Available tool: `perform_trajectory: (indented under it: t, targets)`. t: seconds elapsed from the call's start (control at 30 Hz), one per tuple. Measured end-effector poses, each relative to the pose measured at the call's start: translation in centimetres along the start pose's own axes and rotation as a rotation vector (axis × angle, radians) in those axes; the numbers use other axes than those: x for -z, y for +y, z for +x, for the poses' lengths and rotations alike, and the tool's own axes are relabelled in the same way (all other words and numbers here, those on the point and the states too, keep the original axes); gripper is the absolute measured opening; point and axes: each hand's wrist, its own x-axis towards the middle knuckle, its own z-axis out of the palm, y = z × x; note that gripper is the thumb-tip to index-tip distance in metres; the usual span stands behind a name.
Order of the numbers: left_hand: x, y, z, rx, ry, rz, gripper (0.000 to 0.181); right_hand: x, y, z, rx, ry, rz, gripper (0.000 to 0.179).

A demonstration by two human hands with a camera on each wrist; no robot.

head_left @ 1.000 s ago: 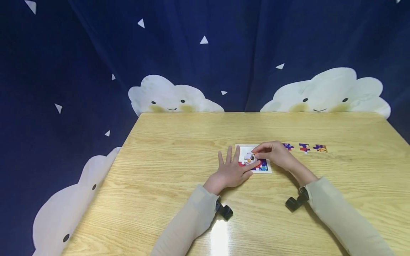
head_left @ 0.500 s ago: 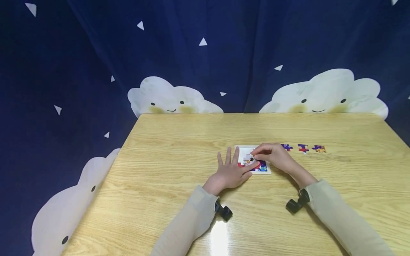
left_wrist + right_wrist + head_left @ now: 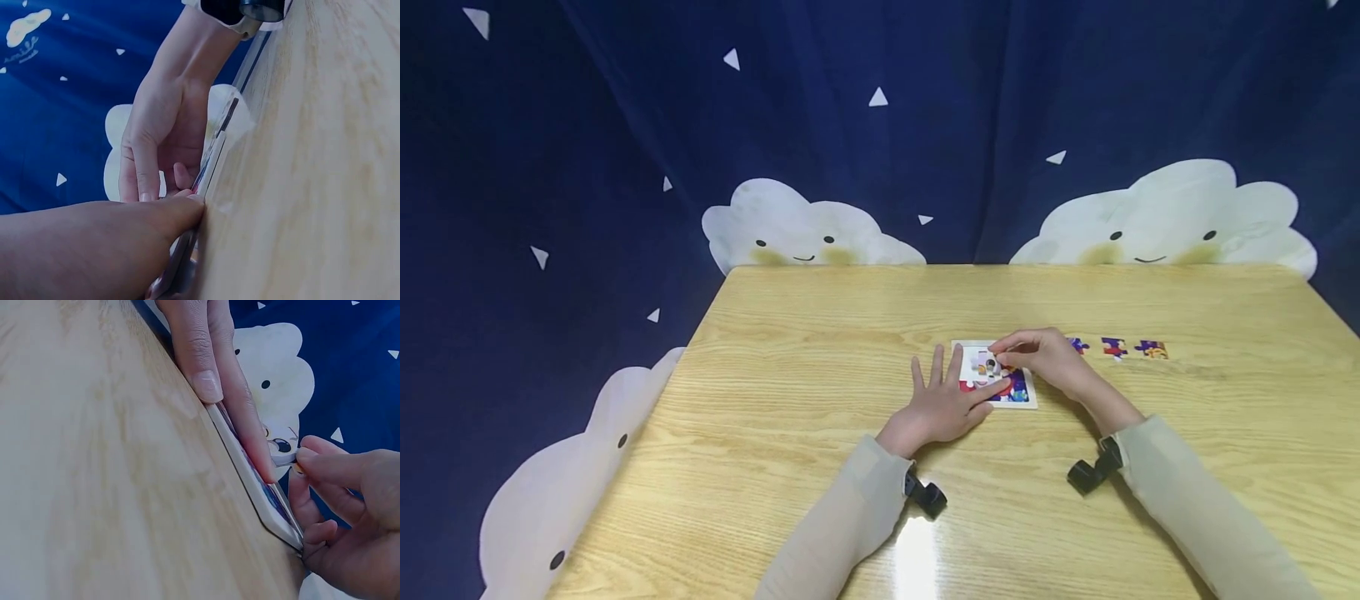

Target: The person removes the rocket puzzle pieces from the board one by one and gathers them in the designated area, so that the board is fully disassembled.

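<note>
A small jigsaw puzzle tray with a white rim [image 3: 1034, 403] lies on the table in the head view, its near part filled with red and dark blue picture pieces. My left hand [image 3: 938, 410] rests across its near left side, fingers spread straight, one finger lying over the filled pieces. With thumb and fingertips my right hand [image 3: 1051, 365] pinches a pale puzzle piece [image 3: 982, 364] over the middle of the tray. In the right wrist view that puzzle piece [image 3: 285, 460] is tilted and held just above the tray. The left thumb [image 3: 208, 386] lies at the tray's edge.
To the right of the tray lie loose puzzle pieces in a row: one [image 3: 1078, 346] partly behind the right hand, another [image 3: 1114, 347], and one farther right [image 3: 1152, 349]. A dark blue curtain [image 3: 955, 133] with clouds hangs behind the wooden table [image 3: 820, 333].
The right hand has raised the pale puzzle piece slightly and turned it a little, away from the filled pieces. The left hand stays in place on the tray.
</note>
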Motion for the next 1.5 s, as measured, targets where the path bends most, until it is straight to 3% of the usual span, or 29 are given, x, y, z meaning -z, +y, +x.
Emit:
perform_trajectory:
  t: [0.47,0.77,1.33,1.5]
  targets:
    - [0.1,-0.1,-0.2,-0.021,0.024,-0.054,0.044,1.0,0.4,-0.7,0.003,0.01,-0.001,0.027]
    - [0.1,0.0,-0.3,-0.021,0.036,-0.036,0.044,1.9,1.1,-1.6,0.015,0.031,-0.003,0.033]
    - [-0.1,0.0,-0.4,-0.027,0.052,-0.065,0.045,4.3,2.1,-3.8,-0.045,0.07,0.015,0.047]
    - [-0.2,0.0,-0.3,-0.034,0.058,-0.074,0.045,5.2,2.4,-4.6,-0.072,0.083,-0.026,0.047]
